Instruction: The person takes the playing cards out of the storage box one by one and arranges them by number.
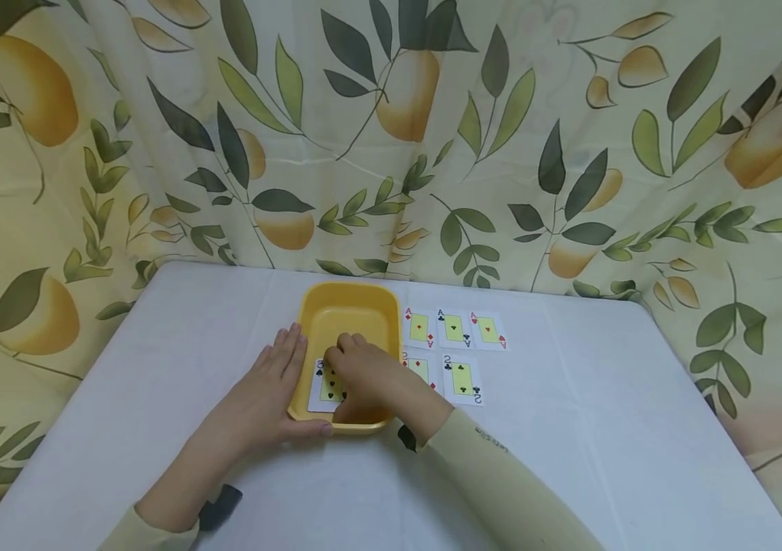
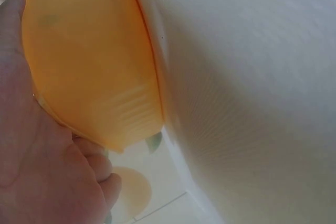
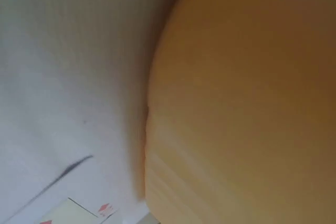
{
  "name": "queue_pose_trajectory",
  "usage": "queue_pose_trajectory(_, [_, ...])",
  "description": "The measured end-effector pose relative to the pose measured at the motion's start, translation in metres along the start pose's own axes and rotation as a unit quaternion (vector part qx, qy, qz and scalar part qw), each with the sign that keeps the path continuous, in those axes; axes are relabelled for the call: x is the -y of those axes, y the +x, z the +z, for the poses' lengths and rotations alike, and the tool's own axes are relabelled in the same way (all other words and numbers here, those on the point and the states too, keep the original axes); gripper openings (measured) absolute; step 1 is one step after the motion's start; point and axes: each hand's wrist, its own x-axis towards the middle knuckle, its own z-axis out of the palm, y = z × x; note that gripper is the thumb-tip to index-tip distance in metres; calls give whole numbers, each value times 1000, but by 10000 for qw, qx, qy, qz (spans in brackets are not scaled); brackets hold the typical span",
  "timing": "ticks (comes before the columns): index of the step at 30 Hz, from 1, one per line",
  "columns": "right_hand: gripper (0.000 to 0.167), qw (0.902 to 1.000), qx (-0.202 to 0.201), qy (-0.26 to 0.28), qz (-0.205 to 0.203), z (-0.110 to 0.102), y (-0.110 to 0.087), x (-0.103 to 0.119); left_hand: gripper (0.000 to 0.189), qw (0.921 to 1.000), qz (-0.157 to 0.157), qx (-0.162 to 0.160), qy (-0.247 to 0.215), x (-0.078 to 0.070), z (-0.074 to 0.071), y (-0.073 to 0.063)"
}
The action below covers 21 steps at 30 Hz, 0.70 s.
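A yellow plastic tray (image 1: 348,288) lies on the white table. My left hand (image 1: 263,394) rests along its left side, fingers straight and thumb by the near rim. In the left wrist view, that hand (image 2: 50,145) lies against the outer wall of the tray (image 2: 92,61). My right hand (image 1: 370,375) reaches inside, its curled fingers gripping a black three playing card (image 1: 318,399). Part of this card is hidden behind the fingers. The tray's outer wall (image 3: 236,103) fills much of the right wrist view, where the right hand is out of sight.
Right of the tray, an ace of diamonds (image 1: 419,327), an ace of clubs (image 1: 454,329) and an ace of hearts (image 1: 489,330) form a row. Below them lie a two of diamonds (image 1: 420,367), partly covered by the right hand, and a two of clubs (image 1: 463,379). A patterned curtain (image 1: 391,191) hangs behind.
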Motion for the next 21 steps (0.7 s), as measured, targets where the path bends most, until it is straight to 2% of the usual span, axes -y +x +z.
queue_pose_trajectory(5, [91,9999,69,99,54,-1,4,-1,136,10000,-52,60,-21,0,-1,1])
queue_pose_trajectory(10, [99,9999,-47,123,13,-1,1,-2,136,10000,-72,45,4,0,0,0])
queue_pose_trajectory(15, [102,9990,-297,337,69,-6,-9,-5,135,10000,-50,52,1,0,0,0])
queue_pose_trajectory(21, [104,9969,-478,609,138,-25,-27,-15,134,10000,-22,19,37,0,-1,0])
